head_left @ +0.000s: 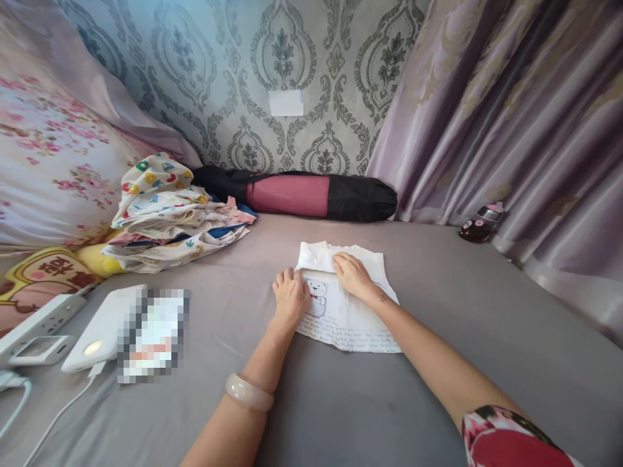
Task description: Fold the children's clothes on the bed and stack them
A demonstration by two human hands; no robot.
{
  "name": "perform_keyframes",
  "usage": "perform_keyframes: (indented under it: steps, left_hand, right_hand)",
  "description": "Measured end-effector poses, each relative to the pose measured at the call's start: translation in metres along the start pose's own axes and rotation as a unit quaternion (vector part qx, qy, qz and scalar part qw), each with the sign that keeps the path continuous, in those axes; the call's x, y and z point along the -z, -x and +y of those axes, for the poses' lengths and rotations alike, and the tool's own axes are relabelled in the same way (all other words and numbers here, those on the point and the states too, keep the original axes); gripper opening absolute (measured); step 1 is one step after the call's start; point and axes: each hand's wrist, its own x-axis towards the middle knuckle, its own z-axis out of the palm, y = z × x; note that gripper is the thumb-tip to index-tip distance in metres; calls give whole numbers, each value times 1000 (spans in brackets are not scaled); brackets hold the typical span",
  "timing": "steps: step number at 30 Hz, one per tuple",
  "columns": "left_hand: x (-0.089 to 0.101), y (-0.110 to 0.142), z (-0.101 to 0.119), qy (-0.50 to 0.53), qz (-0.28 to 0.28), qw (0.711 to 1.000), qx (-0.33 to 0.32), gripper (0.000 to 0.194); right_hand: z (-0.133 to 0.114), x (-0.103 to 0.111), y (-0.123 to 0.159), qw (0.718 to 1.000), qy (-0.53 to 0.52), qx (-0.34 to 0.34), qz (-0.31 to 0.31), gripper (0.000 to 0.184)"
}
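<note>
A pale, milky bangle [249, 392] circles the left wrist; a short sleeve [511, 438] of red, pink, white and dark patterned fabric covers the right upper arm.

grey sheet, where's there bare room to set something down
Bare sheet lies right of the white garment, towards the bottle, and between garment and rolled bag. Crowded: the left side, with clothes pile, power strip and white power bank.

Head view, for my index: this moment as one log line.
left hand: left edge of white garment | right hand: its upper fold | clothes pile: far left
</note>
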Motion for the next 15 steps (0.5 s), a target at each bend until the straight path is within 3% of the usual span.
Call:
perform_keyframes:
  steps: [5,8,15]
  left_hand:
    - [-4,1,-2,8,28,997,-69,36]
    - [-6,1,-2,7,7,993,-118,39]
    - [-3,3,1,-15,-35,994,-102,42]
  right_hand:
    - [-20,-16,-2,998,14,18,-62,55]
    - [-23,-19,-4,997,30,5,-73,56]
    - [-24,-19,-9,995,61,6,-85,54]
